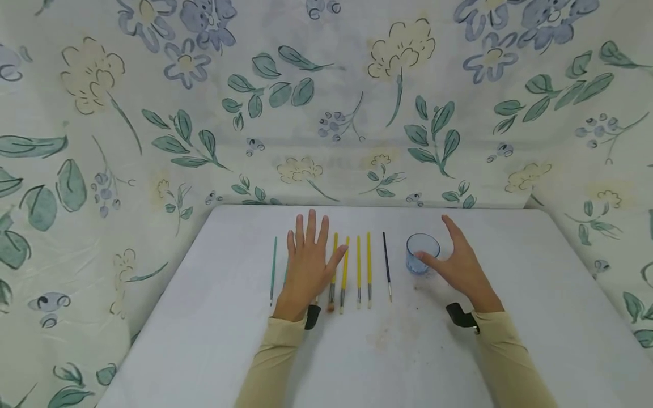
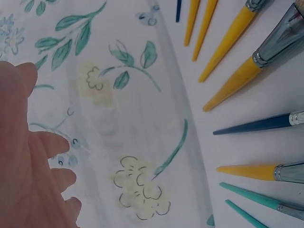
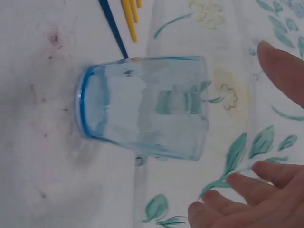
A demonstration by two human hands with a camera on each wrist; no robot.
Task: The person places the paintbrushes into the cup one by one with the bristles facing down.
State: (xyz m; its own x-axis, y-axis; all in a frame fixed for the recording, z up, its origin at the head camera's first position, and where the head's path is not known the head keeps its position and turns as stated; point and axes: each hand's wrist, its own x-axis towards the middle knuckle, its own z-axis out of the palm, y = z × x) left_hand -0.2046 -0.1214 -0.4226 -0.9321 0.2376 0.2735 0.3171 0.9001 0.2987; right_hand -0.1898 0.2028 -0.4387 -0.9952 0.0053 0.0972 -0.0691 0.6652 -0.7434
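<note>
The left hand (image 1: 306, 266) is lying flat, fingers straight, over the row of paintbrushes (image 1: 352, 272) on the white counter (image 1: 408, 351), gripping none of them. The right hand (image 1: 461, 263) is hovering open just beside the blue glass (image 1: 422, 253), thumb near its side (contact unclear). Judging by this, a grasp is being set up; the fingers need to curl round the glass next.

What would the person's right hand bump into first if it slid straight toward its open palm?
Most likely the blue glass: the right hand stands open just beside it, palm facing it. Depth is uncertain.
</note>
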